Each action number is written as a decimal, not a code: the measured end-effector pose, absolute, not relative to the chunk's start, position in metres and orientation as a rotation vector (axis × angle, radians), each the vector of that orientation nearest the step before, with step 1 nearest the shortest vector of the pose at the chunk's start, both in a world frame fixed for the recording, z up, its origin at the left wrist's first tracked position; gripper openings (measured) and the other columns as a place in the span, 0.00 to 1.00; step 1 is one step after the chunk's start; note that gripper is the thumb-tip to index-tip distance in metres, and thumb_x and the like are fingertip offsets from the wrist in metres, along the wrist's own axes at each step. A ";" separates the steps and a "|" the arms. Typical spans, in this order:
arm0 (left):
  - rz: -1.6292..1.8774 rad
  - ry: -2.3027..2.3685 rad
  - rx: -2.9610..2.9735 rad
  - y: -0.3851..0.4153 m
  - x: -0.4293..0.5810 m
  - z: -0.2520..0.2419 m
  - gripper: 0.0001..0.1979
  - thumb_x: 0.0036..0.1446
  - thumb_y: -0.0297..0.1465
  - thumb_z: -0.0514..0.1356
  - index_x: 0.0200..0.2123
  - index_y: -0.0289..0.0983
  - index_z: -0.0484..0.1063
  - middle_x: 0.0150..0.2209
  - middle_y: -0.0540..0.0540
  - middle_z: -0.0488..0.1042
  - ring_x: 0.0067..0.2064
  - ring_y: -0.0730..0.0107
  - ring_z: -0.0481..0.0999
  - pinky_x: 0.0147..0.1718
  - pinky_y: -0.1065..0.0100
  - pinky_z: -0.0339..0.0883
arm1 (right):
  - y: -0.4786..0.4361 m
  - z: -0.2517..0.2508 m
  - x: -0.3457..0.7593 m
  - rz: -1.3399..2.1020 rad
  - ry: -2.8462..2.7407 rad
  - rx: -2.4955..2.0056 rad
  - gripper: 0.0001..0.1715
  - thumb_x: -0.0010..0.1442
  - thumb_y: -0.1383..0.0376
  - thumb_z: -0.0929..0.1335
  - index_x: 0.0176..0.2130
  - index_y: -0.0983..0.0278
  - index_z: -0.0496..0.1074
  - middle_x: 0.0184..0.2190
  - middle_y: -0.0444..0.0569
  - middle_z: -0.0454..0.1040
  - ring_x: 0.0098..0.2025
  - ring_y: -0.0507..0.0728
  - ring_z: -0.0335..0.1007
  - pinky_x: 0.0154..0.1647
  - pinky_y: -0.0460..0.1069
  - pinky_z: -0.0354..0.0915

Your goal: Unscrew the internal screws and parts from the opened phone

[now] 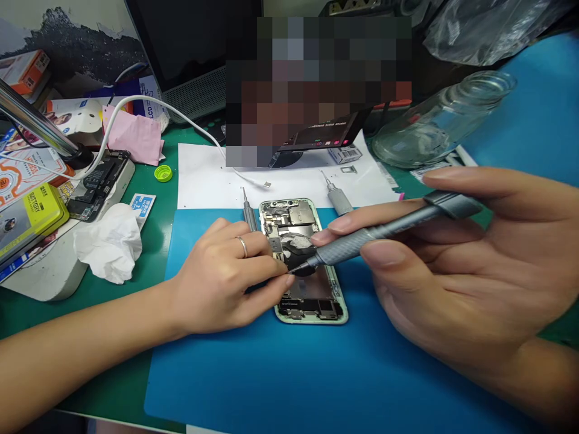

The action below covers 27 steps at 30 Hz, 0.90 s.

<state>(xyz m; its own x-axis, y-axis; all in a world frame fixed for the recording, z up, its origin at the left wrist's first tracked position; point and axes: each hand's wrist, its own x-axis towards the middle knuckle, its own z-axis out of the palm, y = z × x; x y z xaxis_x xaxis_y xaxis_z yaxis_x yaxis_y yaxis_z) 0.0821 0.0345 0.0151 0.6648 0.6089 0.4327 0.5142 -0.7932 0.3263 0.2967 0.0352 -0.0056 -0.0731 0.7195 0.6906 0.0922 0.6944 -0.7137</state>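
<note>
R hand (474,271): got a screwdriver (344,248) pinched btwn thumb n fingers, pointing down n to the left
Tip (299,266): right by the L fingertips, over the mid of the phone; cant tell if its on a screw
L hand (221,271): fingers bent in over the phone's left edge, fingertips bunched; cant tell if theyre holding smth tiny. Ring (242,246) on one finger
Phone (312,289): opened up, innards showing, flat on the blue mat (253,374), below the pinched tool, partly covered by L hand
Screwdriver no. 2 (248,212): just past L hand, end hidden behind it
Screwdriver no. 3 (338,196): just beyond R index finger
Paper (203,181): further out than both hands, w/ the plug end of a white cable (145,97) over it
Tissue (111,244): crumpled, left of L hand
Jar (434,126): clear glass, past R hand
</note>
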 end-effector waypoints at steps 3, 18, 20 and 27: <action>0.794 0.925 2.706 0.034 0.082 0.016 0.11 0.67 0.32 0.59 0.32 0.37 0.78 0.28 0.50 0.74 0.29 0.72 0.65 0.32 0.62 0.51 | 0.035 -0.007 0.298 0.590 -1.582 -0.688 0.35 0.58 0.73 0.73 0.60 0.47 0.69 0.51 0.47 0.62 0.37 0.55 0.82 0.31 0.51 0.85; 0.807 0.913 2.704 0.035 0.082 0.015 0.10 0.66 0.32 0.60 0.34 0.37 0.79 0.28 0.50 0.74 0.29 0.72 0.64 0.31 0.63 0.50 | 0.034 -0.009 0.298 0.639 -1.545 -0.712 0.36 0.57 0.73 0.74 0.60 0.46 0.70 0.52 0.47 0.63 0.38 0.58 0.82 0.30 0.54 0.85; 0.811 0.903 2.701 0.035 0.082 0.015 0.10 0.66 0.32 0.61 0.33 0.36 0.79 0.28 0.49 0.74 0.29 0.72 0.64 0.31 0.63 0.50 | 0.034 -0.009 0.298 0.647 -1.538 -0.717 0.36 0.57 0.72 0.74 0.60 0.45 0.70 0.52 0.47 0.63 0.38 0.58 0.82 0.30 0.54 0.85; 0.801 0.912 2.705 0.034 0.082 0.016 0.11 0.67 0.32 0.60 0.32 0.37 0.78 0.28 0.49 0.74 0.29 0.72 0.65 0.32 0.63 0.50 | 0.034 -0.008 0.297 0.608 -1.576 -0.683 0.35 0.59 0.73 0.73 0.60 0.47 0.69 0.52 0.46 0.61 0.38 0.54 0.82 0.32 0.50 0.85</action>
